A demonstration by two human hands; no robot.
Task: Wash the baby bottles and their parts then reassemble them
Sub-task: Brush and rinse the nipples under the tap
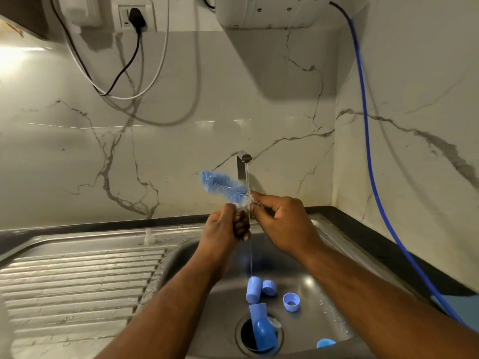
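Head view shows left hand (223,227) and right hand (283,222) gripping blue brush (222,184)

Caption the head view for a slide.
Left hand and right hand grip a blue bottle brush under the running tap, above blue bottle parts in the sink.

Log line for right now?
left hand, right hand: holding brush | tap: running | blue parts: in sink | teat: on drainboard

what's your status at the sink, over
Both on bottle brush: right hand grips handle end, left hand pinches bristles under tap trickle. In sink: blue caps and bottle loose, bottle over drain. Nothing blocking.
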